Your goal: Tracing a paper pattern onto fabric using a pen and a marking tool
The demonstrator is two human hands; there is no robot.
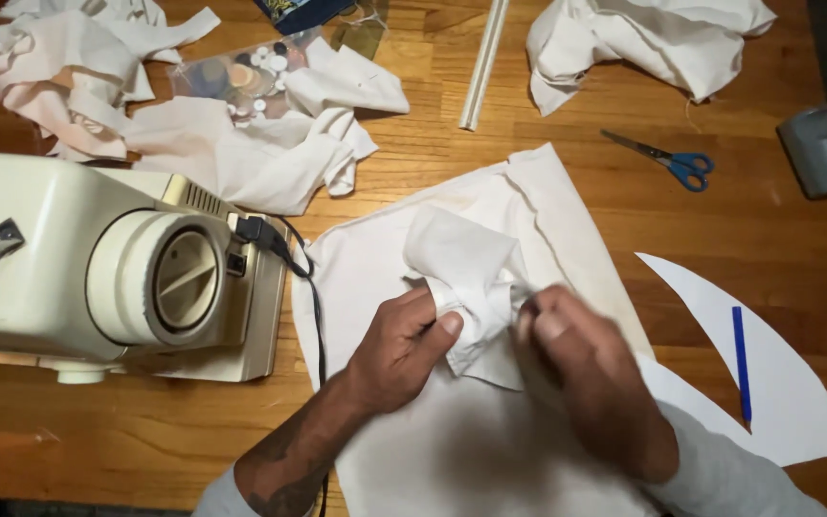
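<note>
A small crumpled piece of white fabric (461, 268) is pinched between both hands over a larger white cloth (452, 450) spread on the wooden table. My left hand (396, 347) grips the piece's lower left edge with thumb and fingers. My right hand (586, 378) holds its right edge, fingers closed and slightly blurred. The piece rises in a bunched fold above both hands.
A cream sewing machine (98, 273) with a black cord (310, 287) stands at the left. Blue-handled scissors (667, 160), a curved white paper pattern (777, 383) with a blue pen (740, 356), a clear bag of buttons (236, 77), a white rod (483, 62), fabric heaps (643, 38) and a grey device (820, 148) lie around.
</note>
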